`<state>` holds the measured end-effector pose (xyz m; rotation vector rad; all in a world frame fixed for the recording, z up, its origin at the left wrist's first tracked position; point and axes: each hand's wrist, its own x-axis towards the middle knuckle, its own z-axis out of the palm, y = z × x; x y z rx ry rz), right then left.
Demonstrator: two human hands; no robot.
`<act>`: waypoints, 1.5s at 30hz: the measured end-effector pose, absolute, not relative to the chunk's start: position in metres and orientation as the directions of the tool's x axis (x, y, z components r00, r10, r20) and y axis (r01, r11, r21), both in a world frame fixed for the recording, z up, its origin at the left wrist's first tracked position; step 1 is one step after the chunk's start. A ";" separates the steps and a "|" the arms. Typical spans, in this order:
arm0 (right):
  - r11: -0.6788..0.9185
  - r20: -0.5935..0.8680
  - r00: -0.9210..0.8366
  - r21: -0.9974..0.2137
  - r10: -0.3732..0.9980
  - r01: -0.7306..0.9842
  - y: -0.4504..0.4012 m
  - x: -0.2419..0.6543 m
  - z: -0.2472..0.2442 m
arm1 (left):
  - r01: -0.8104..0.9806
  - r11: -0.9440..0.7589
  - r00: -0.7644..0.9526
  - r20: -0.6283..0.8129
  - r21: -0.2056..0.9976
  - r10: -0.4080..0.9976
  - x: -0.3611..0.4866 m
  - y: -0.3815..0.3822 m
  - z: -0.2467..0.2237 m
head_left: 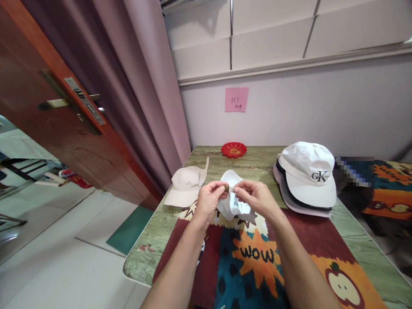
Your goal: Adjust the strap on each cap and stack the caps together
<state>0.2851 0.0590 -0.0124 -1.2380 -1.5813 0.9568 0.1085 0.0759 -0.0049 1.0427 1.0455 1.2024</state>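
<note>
A white cap (pixel 232 175) lies under and between my hands, partly hidden by them, with its pale inside facing up toward me. My left hand (pixel 210 196) is closed in a pinch on one end of the cap's back strap (pixel 229 188). From the other side, the fingertips of my right hand (pixel 256 198) pinch the same narrow strap. Whether its two ends are joined is too small to make out. Left of my hands a beige cap (pixel 186 183) rests on the table, its strap loose and pointing up.
A stack of caps with a white one (pixel 305 165) on top stands at the right. Toward the wall sits a red scalloped dish (pixel 234 149). A patterned cloth (pixel 244 270) covers part of the green table (pixel 144 246). A door (pixel 106 146) and curtain (pixel 151 77) border the left.
</note>
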 end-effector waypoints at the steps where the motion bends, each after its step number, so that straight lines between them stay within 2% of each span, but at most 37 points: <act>1: 0.182 0.153 -0.125 -0.947 0.980 0.265 0.059 0.287 -0.013 | -0.198 0.078 0.065 -0.067 0.977 0.996 0.107 0.077 -0.006; 5: 0.146 0.107 -0.159 -0.956 0.981 0.256 0.059 0.291 -0.011 | -0.228 0.108 0.094 -0.089 0.968 0.992 0.102 0.079 -0.007; 13: 0.217 0.184 -0.124 -0.905 0.975 0.365 0.059 0.286 -0.014 | -0.277 0.185 0.249 -0.115 0.943 0.962 0.097 0.077 -0.009; 24: 0.266 0.244 -0.106 -0.860 0.964 0.437 0.056 0.280 -0.009 | -0.315 0.220 0.343 -0.105 0.923 0.933 0.094 0.075 -0.012; 29: 0.279 0.259 -0.107 -0.851 0.960 0.445 0.056 0.277 -0.009 | -0.338 0.225 0.332 -0.108 0.914 0.937 0.097 0.073 -0.013; 31: 0.260 0.246 -0.087 -0.876 0.965 0.407 0.057 0.276 -0.012 | -0.350 0.219 0.314 -0.106 0.911 0.943 0.098 0.074 -0.013; 34: 0.205 0.200 -0.047 -0.943 0.979 0.262 0.060 0.274 -0.018 | -0.369 0.191 0.249 -0.101 0.910 0.963 0.098 0.075 -0.014; 36: 0.175 0.163 -0.076 -0.965 0.984 0.197 0.061 0.274 -0.020 | -0.373 0.185 0.218 -0.108 0.909 0.970 0.096 0.076 -0.015; 40: 0.123 0.089 -0.167 -0.972 0.982 0.203 0.060 0.278 -0.020 | -0.355 0.211 0.240 -0.129 0.911 0.962 0.091 0.079 -0.016; 45: 0.157 0.117 -0.192 -0.966 0.975 0.208 0.060 0.280 -0.021 | -0.327 0.223 0.262 -0.139 0.918 0.955 0.089 0.081 -0.015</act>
